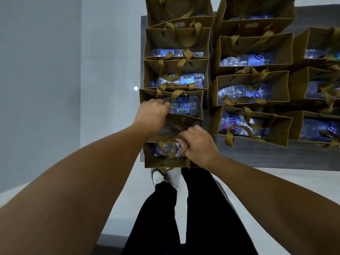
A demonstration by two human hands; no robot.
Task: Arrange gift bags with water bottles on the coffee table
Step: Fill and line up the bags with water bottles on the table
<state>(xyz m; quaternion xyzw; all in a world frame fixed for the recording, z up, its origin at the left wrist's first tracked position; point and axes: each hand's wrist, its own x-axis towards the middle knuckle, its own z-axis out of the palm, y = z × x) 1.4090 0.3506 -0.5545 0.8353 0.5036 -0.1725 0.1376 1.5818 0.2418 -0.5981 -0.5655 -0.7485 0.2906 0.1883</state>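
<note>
Coffee table, dark grey, carries three columns of brown gift bags, each with a water bottle lying inside. Left column runs along the table's left edge. Nearest bag sits at the front left corner, partly overhanging it. Right hand grips that bag's ribbon handles, fingers curled round them. Left hand pinches the near rim of the next bag behind, by its bottle. Sneaker below on pale floor.
</note>
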